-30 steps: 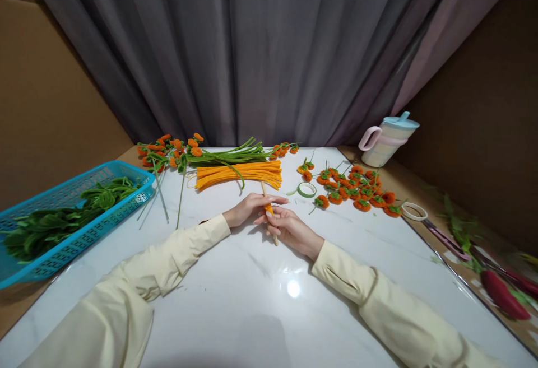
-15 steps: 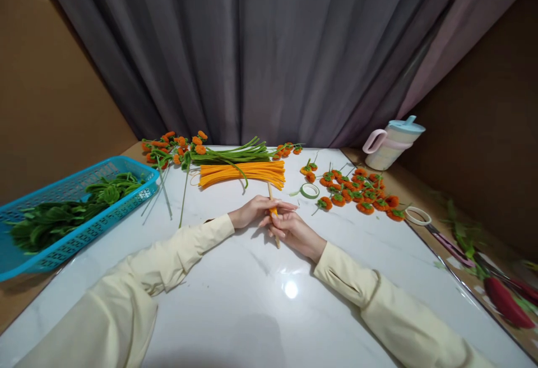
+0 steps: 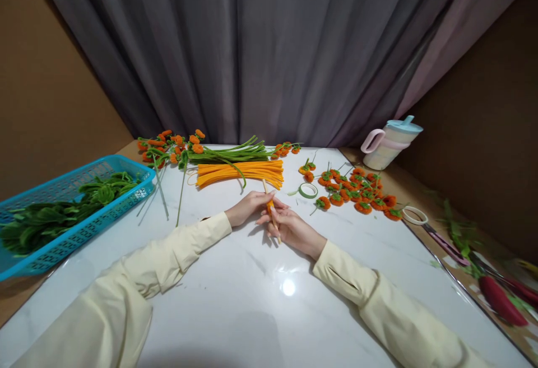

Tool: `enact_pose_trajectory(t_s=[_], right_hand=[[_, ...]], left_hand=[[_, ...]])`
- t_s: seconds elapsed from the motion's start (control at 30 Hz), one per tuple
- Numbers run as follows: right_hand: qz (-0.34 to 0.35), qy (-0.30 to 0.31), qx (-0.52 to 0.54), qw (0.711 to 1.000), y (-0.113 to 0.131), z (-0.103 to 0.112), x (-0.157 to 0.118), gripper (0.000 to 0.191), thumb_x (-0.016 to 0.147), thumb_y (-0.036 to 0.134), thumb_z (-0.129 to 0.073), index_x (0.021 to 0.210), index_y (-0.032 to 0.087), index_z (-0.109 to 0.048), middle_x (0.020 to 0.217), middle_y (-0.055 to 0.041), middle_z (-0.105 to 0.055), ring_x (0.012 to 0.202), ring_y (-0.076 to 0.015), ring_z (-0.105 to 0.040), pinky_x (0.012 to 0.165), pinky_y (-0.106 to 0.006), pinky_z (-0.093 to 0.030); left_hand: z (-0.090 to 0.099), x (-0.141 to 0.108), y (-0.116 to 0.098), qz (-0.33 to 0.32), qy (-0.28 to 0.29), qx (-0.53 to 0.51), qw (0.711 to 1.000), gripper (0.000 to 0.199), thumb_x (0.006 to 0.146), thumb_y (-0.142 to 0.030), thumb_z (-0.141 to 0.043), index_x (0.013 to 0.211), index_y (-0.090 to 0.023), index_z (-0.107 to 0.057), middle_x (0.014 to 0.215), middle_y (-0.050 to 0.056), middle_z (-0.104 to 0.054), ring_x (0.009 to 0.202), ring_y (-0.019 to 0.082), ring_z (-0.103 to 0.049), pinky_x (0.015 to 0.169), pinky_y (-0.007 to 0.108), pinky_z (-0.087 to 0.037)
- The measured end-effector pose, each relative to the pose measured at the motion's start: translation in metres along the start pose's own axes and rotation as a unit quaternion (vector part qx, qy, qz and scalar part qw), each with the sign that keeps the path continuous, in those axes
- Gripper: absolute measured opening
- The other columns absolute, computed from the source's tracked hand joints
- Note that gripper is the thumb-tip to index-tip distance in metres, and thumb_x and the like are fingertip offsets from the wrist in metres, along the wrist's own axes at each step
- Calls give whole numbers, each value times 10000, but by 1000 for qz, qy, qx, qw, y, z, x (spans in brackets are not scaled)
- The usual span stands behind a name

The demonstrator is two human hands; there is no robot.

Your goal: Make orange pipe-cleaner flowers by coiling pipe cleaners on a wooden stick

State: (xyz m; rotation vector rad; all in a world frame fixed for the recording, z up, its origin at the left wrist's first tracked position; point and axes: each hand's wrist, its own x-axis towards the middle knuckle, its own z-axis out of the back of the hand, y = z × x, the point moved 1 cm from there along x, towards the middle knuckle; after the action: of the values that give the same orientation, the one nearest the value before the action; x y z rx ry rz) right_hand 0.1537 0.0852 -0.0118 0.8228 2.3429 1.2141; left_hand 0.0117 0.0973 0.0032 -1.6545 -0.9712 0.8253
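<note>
Over the middle of the white table, both hands meet at a thin wooden stick [image 3: 276, 226] with orange pipe cleaner [image 3: 269, 205] wound around its middle. The stick slants, its upper end leaning left. My left hand [image 3: 247, 207] closes its fingers on the upper part, near the winding. Below and to the right, my right hand [image 3: 297, 232] pinches the stick between thumb and fingers. Just beyond the hands lies a bundle of orange pipe cleaners [image 3: 239, 175], with green pipe cleaners [image 3: 229, 156] behind it. A roll of green tape [image 3: 308, 190] lies to the right.
Orange pipe-cleaner flowers [image 3: 355, 194] cover the right side, and more flowers with stems [image 3: 174, 143] lie at back left. A blue basket [image 3: 79, 242] holds green leaves. At right are a lidded cup [image 3: 385, 147], a white ring [image 3: 415, 215], scissors [image 3: 448, 247] and a red-handled tool [image 3: 502, 301].
My left fingers, stretched across the stick before, are now bent in at it. The stick's top has tipped further left. The view has shifted slightly.
</note>
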Motion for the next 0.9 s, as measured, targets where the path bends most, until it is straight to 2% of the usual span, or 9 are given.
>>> enact_pose_trajectory(t_s=[0.1, 0.3, 0.4, 0.53, 0.63, 0.7, 0.8, 0.87, 0.9], right_hand=[[-6, 2, 18, 1000, -1, 2, 0, 240, 794, 362, -644, 857, 133, -612, 792, -64, -696, 464, -70, -484, 549, -225, -481], [-26, 8, 53, 998, 0, 4, -1, 230, 862, 333, -565, 902, 109, -599, 859, -92, -693, 559, -90, -570, 554, -210, -481], [-50, 5, 57, 997, 2, 2, -2, 240, 917, 318, -468, 939, 112, -587, 882, -104, -689, 611, -102, -604, 578, -213, -491], [-86, -14, 56, 995, 4, 2, -2, 388, 981, 330, -258, 956, 105, -573, 864, -117, -682, 613, -105, -615, 595, -219, -499], [-93, -31, 42, 994, 6, 4, -2, 440, 986, 343, -212, 959, 93, -573, 858, -122, -675, 615, -108, -617, 601, -221, -501], [-92, -29, 8, 995, 9, 5, -3, 455, 979, 376, -222, 949, 91, -576, 871, -129, -672, 634, -120, -624, 622, -237, -508], [-101, -18, -104, 989, 21, 3, -7, 481, 938, 491, -292, 914, 106, -578, 889, -141, -668, 664, -161, -641, 648, -288, -519], [-120, -40, -225, 966, 36, 4, -13, 514, 885, 575, -353, 861, 116, -585, 846, -139, -668, 637, -179, -640, 634, -310, -518], [-127, -65, -299, 943, 47, 7, -18, 527, 861, 599, -379, 824, 118, -592, 812, -134, -667, 620, -180, -633, 634, -313, -516]], left_hand=[[-1, 1, -1, -14, -1, 6, 1000, 451, 784, -488, -600, 820, -50, -702, 577, 53, -610, 488, 88, -501, 536, 209, -393], [-1, 2, -5, -13, -25, -25, 999, 465, 726, -523, -644, 773, -62, -677, 729, 112, -685, 684, 170, -627, 718, 270, -464], [-1, 2, -6, -5, -31, -26, 999, 474, 731, -534, -629, 771, -64, -667, 730, 118, -690, 620, 150, -613, 650, 248, -457], [0, 3, -4, -7, -41, -33, 999, 459, 749, -523, -611, 763, -66, -651, 713, 122, -689, 603, 150, -614, 579, 222, -434], [3, 5, -2, -13, -53, -44, 998, 437, 787, -504, -576, 773, -73, -640, 711, 108, -686, 587, 139, -610, 553, 207, -423], [5, 6, -2, -13, -57, -63, 996, 416, 813, -489, -550, 783, -81, -629, 713, 94, -685, 573, 132, -610, 559, 206, -429], [7, 6, -3, 7, -31, -116, 993, 371, 858, -464, -492, 866, -108, -595, 774, 97, -696, 651, 171, -657, 665, 255, -476], [7, 6, -4, 32, -6, -143, 989, 350, 883, -459, -449, 932, -129, -555, 836, 115, -700, 733, 212, -682, 741, 312, -491], [8, 6, -4, 43, 2, -150, 988, 349, 891, -464, -432, 951, -137, -536, 859, 126, -699, 766, 229, -687, 758, 332, -494]])
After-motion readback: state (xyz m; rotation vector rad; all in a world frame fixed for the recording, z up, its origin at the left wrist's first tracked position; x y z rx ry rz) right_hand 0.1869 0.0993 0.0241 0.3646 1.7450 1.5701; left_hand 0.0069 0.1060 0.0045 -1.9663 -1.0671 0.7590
